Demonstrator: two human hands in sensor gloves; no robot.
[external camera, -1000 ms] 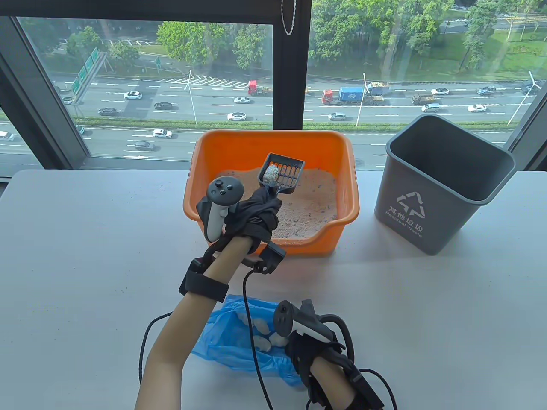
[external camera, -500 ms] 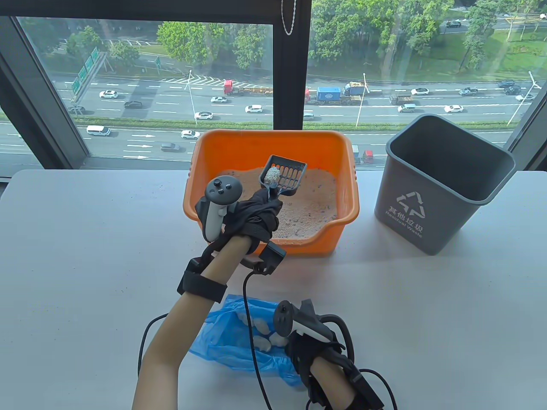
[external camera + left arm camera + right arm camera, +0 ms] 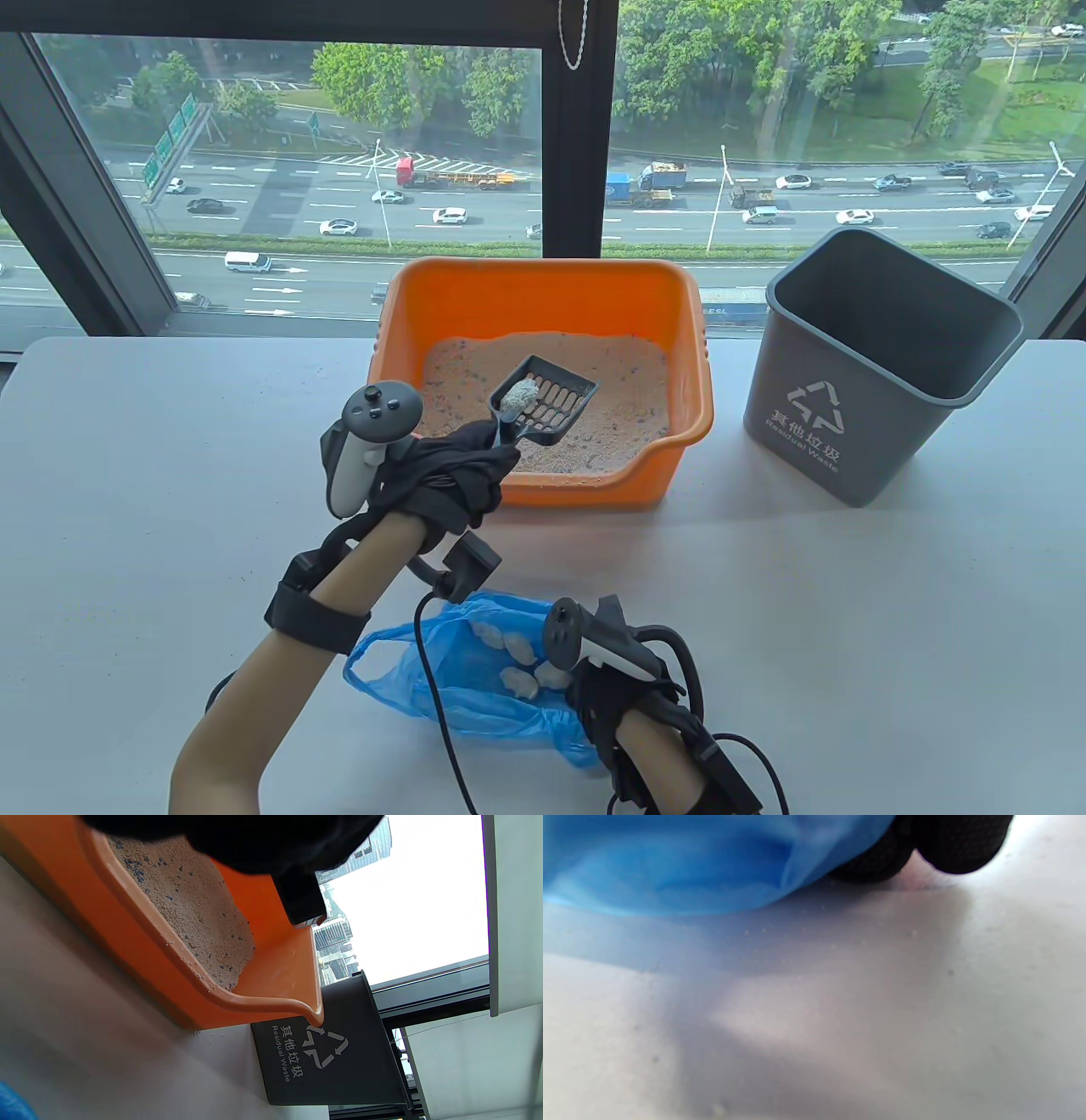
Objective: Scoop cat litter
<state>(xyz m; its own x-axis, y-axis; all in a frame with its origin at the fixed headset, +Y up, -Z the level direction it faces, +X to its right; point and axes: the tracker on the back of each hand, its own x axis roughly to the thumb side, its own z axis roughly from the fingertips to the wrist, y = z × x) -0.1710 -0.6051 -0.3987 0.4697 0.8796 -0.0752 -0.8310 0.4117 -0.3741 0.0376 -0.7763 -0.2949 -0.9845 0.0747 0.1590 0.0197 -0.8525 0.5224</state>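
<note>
Litter clump (image 3: 519, 394) in scoop (image 3: 547, 409), table view only

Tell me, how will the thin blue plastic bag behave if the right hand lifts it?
The thin blue plastic bag looks crumpled and limp, so it will probably sag. The white clumps inside may slide together. The right hand grips only one edge, so the mouth might droop shut.

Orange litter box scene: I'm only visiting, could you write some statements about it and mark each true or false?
1. The left hand holds the scoop. True.
2. The scoop is empty. False: a grey clump lies in it.
3. The grey bin stands left of the orange litter box. False: it stands to its right.
4. The blue bag holds white clumps. True.
5. The right hand holds the bin. False: it holds the bag.
</note>
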